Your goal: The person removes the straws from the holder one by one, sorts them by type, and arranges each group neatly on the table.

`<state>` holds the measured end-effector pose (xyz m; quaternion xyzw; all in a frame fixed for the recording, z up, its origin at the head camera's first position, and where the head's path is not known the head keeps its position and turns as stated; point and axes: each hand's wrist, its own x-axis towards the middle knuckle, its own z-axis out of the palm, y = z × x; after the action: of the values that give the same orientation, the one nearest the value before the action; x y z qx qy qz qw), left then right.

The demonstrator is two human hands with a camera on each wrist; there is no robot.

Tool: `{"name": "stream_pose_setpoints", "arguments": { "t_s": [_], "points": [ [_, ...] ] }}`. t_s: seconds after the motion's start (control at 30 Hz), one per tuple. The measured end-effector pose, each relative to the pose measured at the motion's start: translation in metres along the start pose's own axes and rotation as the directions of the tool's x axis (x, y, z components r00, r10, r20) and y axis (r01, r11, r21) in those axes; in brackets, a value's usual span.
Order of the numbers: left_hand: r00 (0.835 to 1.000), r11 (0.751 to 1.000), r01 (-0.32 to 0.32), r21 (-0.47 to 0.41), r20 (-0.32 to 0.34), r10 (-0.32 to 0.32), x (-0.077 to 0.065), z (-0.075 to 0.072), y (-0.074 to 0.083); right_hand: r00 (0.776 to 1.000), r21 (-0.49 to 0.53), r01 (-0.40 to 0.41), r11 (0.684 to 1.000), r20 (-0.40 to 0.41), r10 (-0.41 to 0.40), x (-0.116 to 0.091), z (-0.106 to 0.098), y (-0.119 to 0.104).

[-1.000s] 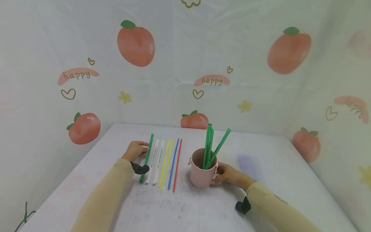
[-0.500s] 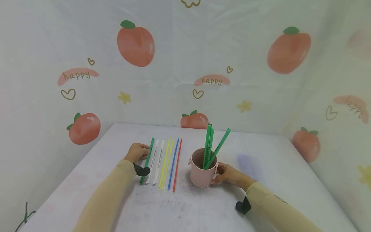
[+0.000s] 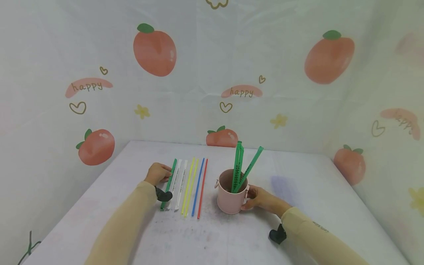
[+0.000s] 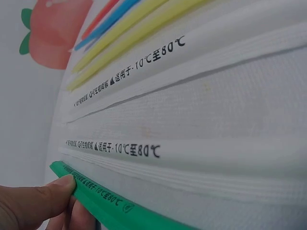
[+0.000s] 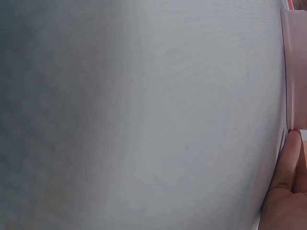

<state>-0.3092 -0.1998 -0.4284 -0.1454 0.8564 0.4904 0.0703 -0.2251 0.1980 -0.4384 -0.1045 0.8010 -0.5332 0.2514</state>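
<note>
At the left end of a row of straws, my left hand [image 3: 158,173] pinches a green paper-wrapped straw [image 3: 173,165] near its far end. Thumb and fingers close on that straw [image 4: 103,201] in the left wrist view, where its printed wrapper lies along the table. My right hand [image 3: 265,199] holds a small pink bucket [image 3: 229,203] by its right side, at the handle; some fingers are hidden behind it. Green wrapped straws [image 3: 237,167] stand in the bucket, one leaning right. The right wrist view catches only the edge of the bucket [image 5: 296,72] and part of the hand.
Beside the green straw lie two white wrapped straws [image 3: 180,186], two yellow straws [image 3: 188,186], a blue straw [image 3: 198,187] and a red straw [image 3: 202,189]. All rest on the white-covered table [image 3: 212,243]. A fruit-printed curtain [image 3: 198,55] hangs behind and at the sides.
My left hand has shifted slightly right and toward me, and the green straw has come nearer with it, lining up with the white ones. The right hand and bucket stay in place.
</note>
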Motion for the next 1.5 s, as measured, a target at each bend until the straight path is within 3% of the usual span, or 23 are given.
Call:
{"name": "stream_pose_setpoints", "arguments": {
  "t_s": [0.6,0.87,1.5],
  "points": [
    [0.999,0.999,0.037,0.019,-0.014,-0.037,-0.0008,0.0014,0.0032,1.0,0.009,0.003,1.0,0.009,-0.003,0.0014,-0.0008,0.0018],
    [0.999,0.996,0.003,0.09,-0.033,0.0,-0.003,-0.0019,0.0004,1.0,0.006,0.012,1.0,0.015,-0.012,0.0017,-0.0013,0.0019],
    [0.997,0.996,0.071,0.048,-0.039,-0.069,0.0021,-0.0055,-0.0045,0.999,0.027,0.031,0.999,0.022,-0.031,0.0016,-0.0019,0.0033]
  ]
}}
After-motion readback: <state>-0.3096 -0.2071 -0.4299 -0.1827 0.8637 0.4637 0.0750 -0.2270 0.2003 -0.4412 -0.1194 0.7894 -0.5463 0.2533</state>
